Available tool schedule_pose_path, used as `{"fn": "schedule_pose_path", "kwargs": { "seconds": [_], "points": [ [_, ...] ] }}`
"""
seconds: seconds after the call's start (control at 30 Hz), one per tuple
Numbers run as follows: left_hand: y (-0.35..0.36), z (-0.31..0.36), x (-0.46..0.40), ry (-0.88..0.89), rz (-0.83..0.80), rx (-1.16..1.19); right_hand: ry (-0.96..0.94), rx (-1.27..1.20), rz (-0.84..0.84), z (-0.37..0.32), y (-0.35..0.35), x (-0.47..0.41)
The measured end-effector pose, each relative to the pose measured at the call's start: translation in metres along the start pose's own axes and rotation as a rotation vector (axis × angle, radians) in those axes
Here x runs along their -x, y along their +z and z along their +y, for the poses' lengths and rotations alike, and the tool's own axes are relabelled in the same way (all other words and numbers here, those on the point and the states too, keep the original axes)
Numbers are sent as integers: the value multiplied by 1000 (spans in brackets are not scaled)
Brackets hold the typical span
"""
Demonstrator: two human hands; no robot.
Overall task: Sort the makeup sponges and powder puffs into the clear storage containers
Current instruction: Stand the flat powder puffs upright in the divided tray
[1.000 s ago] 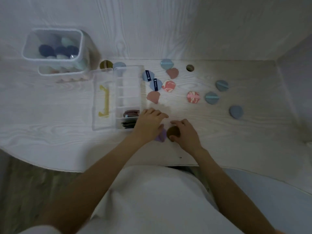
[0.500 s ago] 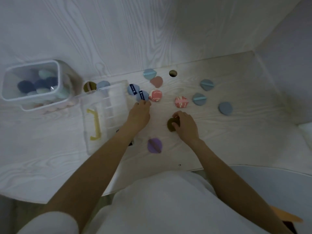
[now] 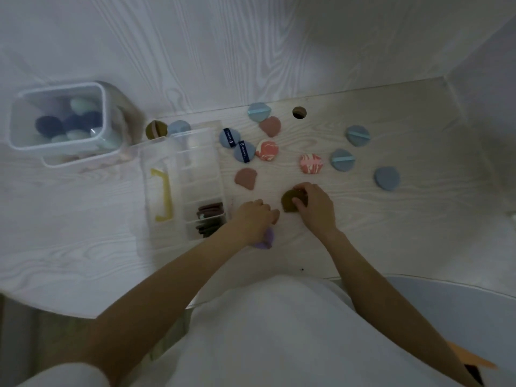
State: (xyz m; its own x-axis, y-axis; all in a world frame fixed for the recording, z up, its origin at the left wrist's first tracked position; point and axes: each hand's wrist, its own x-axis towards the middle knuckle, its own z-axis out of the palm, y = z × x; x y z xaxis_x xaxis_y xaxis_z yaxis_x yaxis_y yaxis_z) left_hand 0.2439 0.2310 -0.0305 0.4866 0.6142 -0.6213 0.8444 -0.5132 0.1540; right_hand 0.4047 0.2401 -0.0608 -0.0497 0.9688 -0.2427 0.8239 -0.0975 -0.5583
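My right hand (image 3: 315, 206) grips an olive-brown puff (image 3: 289, 201) lying on the table. My left hand (image 3: 252, 219) rests over a purple puff (image 3: 266, 240), fingers curled on it. To the left stands a clear divided organizer (image 3: 195, 160) with dark puffs (image 3: 209, 216) stacked in its near compartments. A clear tub (image 3: 60, 121) at the far left holds navy and mint sponges. Loose on the table lie blue puffs (image 3: 342, 160), marbled pink puffs (image 3: 311, 163) and dusty pink puffs (image 3: 245, 178).
A yellow handle (image 3: 163, 195) sits on the organizer's open lid. A round cable hole (image 3: 299, 112) is in the tabletop near the back wall. A side wall (image 3: 485, 88) closes the right. An olive puff (image 3: 156, 129) and a blue one lie behind the organizer.
My left hand has drawn back from the far puffs onto the purple puff. My right hand stays on the olive-brown puff. The camera view has shifted.
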Motion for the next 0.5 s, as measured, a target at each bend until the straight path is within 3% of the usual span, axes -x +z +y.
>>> {"fn": "schedule_pose_path", "kwargs": {
  "seconds": [0.07, 0.13, 0.2, 0.33, 0.4, 0.5],
  "points": [
    [0, -1, 1, -19, -67, 63, 6, -38, 21, 0, -2, 4],
    [-5, -4, 4, -1, -34, 165, -3, -85, 44, -2, -4, 6],
    [-13, -14, 19, 14, 159, 347, -40, -133, 63, -9, -8, 8],
    [-12, -51, 67, -118, 930, 652, -98, -237, 63, -29, -16, 7],
    [3, -68, 86, -299, 1057, 698, -141, -252, 53, -41, -16, 6],
    [25, -86, 95, -469, 1029, 595, -207, -288, 38, -57, -12, 1]
  ]
}}
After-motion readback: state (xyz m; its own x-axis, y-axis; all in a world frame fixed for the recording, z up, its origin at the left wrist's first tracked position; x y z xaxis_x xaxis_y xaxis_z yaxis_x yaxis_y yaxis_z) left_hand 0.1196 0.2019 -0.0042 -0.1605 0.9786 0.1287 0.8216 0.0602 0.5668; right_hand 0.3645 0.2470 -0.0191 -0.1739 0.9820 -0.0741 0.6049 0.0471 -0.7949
